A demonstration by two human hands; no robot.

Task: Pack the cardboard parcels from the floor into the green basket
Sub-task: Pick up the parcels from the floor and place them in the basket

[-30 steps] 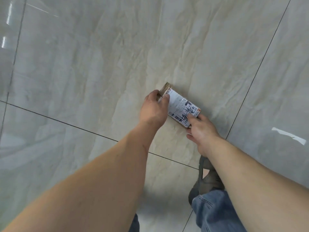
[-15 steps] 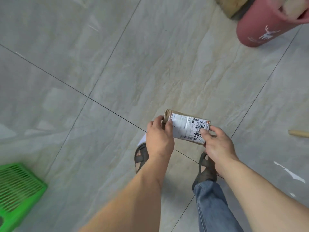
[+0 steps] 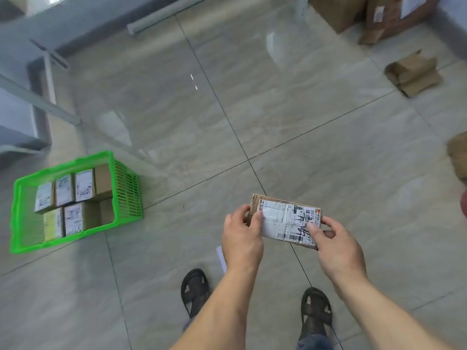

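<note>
Both hands pinch 1 cardboard parcel [image 3: 285, 221] above the floor: left hand [image 3: 242, 238] at its left end, right hand [image 3: 336, 246] at its right. The green basket [image 3: 126, 195], holding parcels, sits well left of the left hand.

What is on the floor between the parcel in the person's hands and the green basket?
Only bare floor tile separates the parcel from the green basket in the head view.

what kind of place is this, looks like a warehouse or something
Probably a parcel sorting or storage room. Labelled cardboard parcels fill a green basket on a tiled floor, larger cartons are stacked by the far wall, and both hands hold a parcel with a shipping label.
</note>
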